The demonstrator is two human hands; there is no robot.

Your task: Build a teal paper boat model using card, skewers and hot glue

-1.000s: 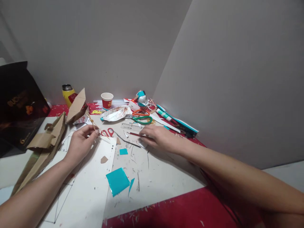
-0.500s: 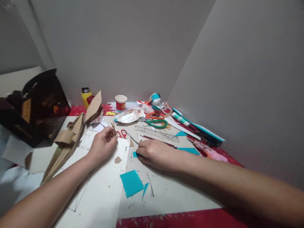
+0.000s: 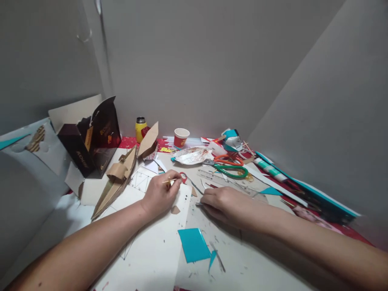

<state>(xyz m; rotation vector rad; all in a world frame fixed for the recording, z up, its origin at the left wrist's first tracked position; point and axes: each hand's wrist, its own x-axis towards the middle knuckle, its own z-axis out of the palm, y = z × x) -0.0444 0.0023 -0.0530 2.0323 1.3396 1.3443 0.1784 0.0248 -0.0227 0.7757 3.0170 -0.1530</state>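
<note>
My left hand (image 3: 162, 190) is closed over the white paper, with a small thin tan piece (image 3: 168, 181) poking out between its fingers. I cannot tell whether that piece is wood or card. To the right of the paper, my right hand (image 3: 222, 204) is bent low at the table, its fingertips pressed together round a small teal piece (image 3: 198, 204) seen nearly edge-on. A teal square sheet (image 3: 194, 244) and a narrow teal scrap (image 3: 212, 258) lie in front of it. Between the hands are small cardboard bits (image 3: 175, 209) on the drawn-on paper (image 3: 151, 250).
Behind my hands lie green-handled scissors (image 3: 232, 171), a clear ruler (image 3: 209, 176) and a crumpled foil-like sheet (image 3: 194, 156). A paper cup (image 3: 181, 139) and yellow bottle (image 3: 140, 128) stand farther back. At left are a cardboard boat shape (image 3: 117, 184) and a dark box (image 3: 97, 141).
The view has swung left, so everything sits farther right. My left hand has turned, and its tan piece now lies sideways instead of upright. The teal piece in my right hand shows less of its face.
</note>
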